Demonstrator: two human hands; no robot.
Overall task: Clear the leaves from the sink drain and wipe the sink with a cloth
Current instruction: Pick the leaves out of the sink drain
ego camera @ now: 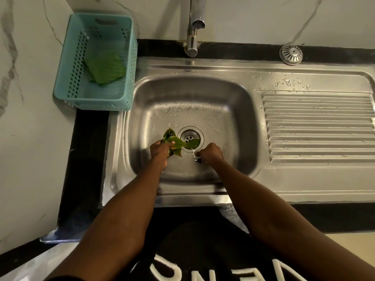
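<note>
Wet green leaves (178, 141) lying bunched across your steel sink (194, 94) drain (190, 137), green cloth (105, 68) sitting crumpled, well apart

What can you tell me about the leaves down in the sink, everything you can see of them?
The leaves are green, glossy and wet-looking, bunched in a small clump on the floor of the steel sink. Most sit left of the drain, and one long leaf reaches across its near edge. The left hand grips the bunch, with a few tips poking out below it. The right hand is close by, holding a small shiny object, not the leaves.
</note>
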